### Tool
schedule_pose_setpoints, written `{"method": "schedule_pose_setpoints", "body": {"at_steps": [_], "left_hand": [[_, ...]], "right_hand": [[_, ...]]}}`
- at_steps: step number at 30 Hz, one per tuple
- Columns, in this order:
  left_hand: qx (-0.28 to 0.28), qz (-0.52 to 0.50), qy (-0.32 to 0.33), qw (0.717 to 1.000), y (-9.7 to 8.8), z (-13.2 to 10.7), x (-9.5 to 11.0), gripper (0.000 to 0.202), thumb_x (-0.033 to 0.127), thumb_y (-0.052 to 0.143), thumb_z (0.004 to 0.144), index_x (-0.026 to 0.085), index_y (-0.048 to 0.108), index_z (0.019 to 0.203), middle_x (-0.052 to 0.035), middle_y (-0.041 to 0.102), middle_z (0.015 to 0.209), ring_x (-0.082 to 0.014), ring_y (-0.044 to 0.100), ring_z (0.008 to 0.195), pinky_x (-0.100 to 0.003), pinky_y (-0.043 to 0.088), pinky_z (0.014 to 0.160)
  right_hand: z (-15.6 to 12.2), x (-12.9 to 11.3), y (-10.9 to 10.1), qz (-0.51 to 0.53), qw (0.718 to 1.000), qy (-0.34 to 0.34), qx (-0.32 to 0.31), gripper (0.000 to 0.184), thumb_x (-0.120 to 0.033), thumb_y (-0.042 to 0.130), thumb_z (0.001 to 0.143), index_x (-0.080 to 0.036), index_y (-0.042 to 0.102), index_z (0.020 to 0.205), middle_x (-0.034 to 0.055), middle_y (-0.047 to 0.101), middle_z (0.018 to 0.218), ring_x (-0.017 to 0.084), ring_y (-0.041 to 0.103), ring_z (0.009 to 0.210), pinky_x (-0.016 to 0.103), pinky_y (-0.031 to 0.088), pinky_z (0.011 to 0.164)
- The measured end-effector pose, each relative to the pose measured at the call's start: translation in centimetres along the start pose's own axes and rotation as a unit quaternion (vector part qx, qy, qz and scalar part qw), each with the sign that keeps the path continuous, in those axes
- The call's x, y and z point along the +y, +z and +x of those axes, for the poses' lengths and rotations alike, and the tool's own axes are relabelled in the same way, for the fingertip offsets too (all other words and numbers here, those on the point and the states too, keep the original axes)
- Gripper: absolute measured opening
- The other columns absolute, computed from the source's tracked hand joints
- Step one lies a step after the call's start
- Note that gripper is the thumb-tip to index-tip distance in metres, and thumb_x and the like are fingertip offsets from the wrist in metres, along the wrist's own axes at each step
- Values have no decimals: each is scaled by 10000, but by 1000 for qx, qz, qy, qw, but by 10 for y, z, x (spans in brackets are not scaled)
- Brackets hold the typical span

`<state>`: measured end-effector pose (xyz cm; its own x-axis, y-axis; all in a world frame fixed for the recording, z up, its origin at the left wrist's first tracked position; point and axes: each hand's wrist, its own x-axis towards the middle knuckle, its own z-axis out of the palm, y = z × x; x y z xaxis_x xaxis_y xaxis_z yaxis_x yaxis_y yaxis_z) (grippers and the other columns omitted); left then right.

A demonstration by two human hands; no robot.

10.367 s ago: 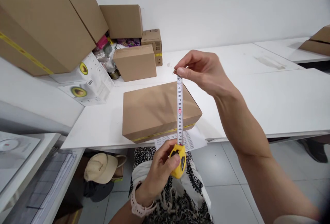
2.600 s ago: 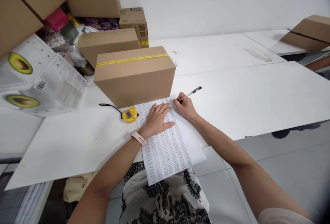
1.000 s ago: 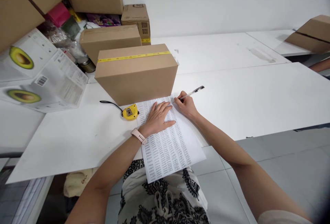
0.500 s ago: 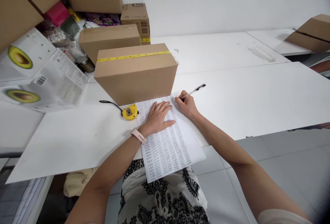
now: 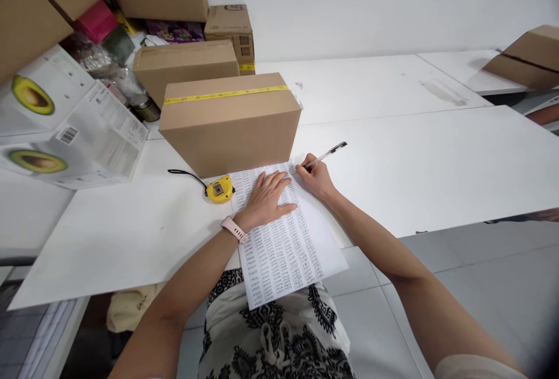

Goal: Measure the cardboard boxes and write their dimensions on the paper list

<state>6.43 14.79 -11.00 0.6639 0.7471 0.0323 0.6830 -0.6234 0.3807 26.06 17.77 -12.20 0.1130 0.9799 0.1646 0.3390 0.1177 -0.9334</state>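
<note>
A sheet of paper [image 5: 279, 262] filled with columns of writing lies on the white table, its lower end hanging over the front edge. My left hand [image 5: 267, 198], with a pink watch band at the wrist, rests flat on it with fingers spread. My right hand [image 5: 315, 176] grips a pen [image 5: 325, 154] near the paper's upper right; the pen's tip is hidden by the fingers. Just beyond the sheet stands a closed cardboard box [image 5: 231, 131] with yellow tape along its top. Left of the paper sits a yellow tape measure [image 5: 220, 189] with a black strap.
Behind the taped box are more cardboard boxes [image 5: 187, 64]. White boxes with avocado pictures [image 5: 74, 128] stand at the left, beside plastic-wrapped items and a jar [image 5: 147, 109]. Another carton [image 5: 526, 56] sits at the far right of the table [image 5: 419, 163], with part of a person's arm [image 5: 544, 114] below it.
The pen and my right hand have shifted very slightly to the left. My left hand, the paper and the box look unchanged.
</note>
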Motion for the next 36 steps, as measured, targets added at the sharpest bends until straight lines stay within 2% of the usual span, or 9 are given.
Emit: {"method": "schedule_pose_setpoints", "body": {"at_steps": [8, 14, 22, 36], "left_hand": [[0, 2, -1, 1000, -1, 0, 0, 643, 523, 584, 957, 168, 454, 1476, -146, 405, 1620, -303, 294, 1530, -542, 105, 1278], [4, -4, 1, 1000, -1, 0, 1, 631, 522, 597, 953, 189, 460, 1471, -143, 406, 1620, -307, 298, 1529, -547, 109, 1278], [-9, 3, -8, 1000, -3, 0, 3, 671, 517, 605, 951, 134, 454, 1481, -158, 397, 1624, -302, 282, 1535, -529, 91, 1284], [7, 1, 4, 1000, 1, 0, 0, 626, 540, 565, 961, 196, 457, 1472, -139, 414, 1612, -307, 305, 1523, -549, 119, 1273]], "right_hand": [[0, -3, -1, -1, 1000, 0, 6, 189, -296, 596, 749, -233, 436, 670, -69, 415, 546, 106, 370, 537, 281, 278, 535], [0, -4, -2, -6, 1000, 1, 3, 198, -301, 596, 755, -235, 431, 667, -67, 419, 546, 109, 377, 539, 282, 286, 539], [0, -2, -2, -9, 1000, 4, 15, 187, -292, 593, 756, -237, 433, 676, -67, 422, 537, 114, 378, 539, 279, 289, 544], [-1, -4, -2, -29, 999, -3, 12, 193, -312, 585, 763, -241, 429, 674, -65, 425, 532, 115, 377, 526, 283, 290, 537]]}}
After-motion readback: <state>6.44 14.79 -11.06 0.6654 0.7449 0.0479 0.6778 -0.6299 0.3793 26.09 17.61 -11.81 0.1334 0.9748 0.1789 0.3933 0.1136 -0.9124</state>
